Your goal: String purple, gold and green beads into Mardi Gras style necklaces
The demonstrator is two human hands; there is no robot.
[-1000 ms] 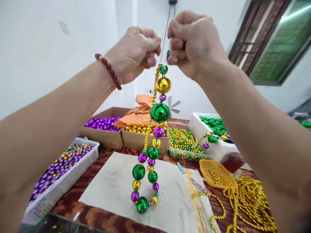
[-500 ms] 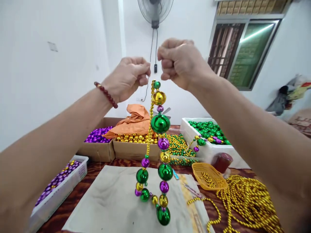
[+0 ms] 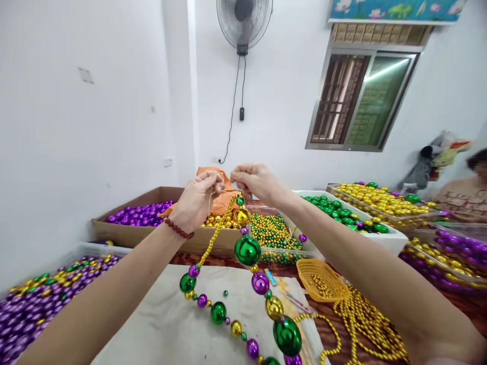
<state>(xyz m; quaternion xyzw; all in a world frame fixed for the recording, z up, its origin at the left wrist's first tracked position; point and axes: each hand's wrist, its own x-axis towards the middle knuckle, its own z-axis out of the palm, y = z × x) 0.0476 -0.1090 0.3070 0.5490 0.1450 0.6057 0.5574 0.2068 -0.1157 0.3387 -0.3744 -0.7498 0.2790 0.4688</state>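
My left hand, with a red bead bracelet at the wrist, is closed in a pinch. A thin thread trails from its fingers. Close beside it, my right hand also pinches, at the top of a bead necklace. Thread runs between the two hands, though its hold in the right fingers is hard to see. Shiny green, gold and purple balls make up most of the necklace, with small gold beads on its upper left strand. Its lower end passes out of view over a pale cloth.
Purple balls and gold balls fill cardboard boxes behind. A clear bin holds small mixed beads. Rightward are a white foam box, a yellow basket and gold bead strands. Another person is at far right.
Both hands have come down, still close together. The necklace has dropped with them and its loop spreads wider. The view has shifted, bringing more boxes and a person on the right into sight.
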